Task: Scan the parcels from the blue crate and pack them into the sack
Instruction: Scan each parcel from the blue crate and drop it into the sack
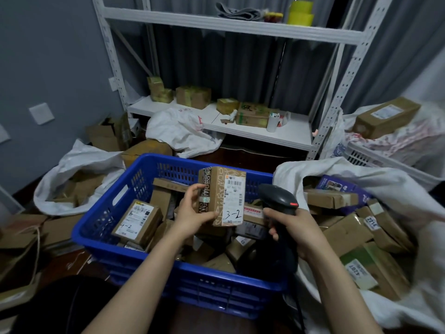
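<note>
Left hand (192, 210) grips a small cardboard parcel (222, 196) upright above the blue crate (101, 220), thumb along its bottom edge, fingers curled on its taped left side; white label with "3-2" faces the camera. Right hand (293, 227) wrapped round the handle of a black barcode scanner (277, 197), head just beside the parcel's right edge. More parcels fill the crate. White sack (361, 169) at the crate's right side, open, holding boxes.

Parcel label (234, 194) fine print illegible
</note>
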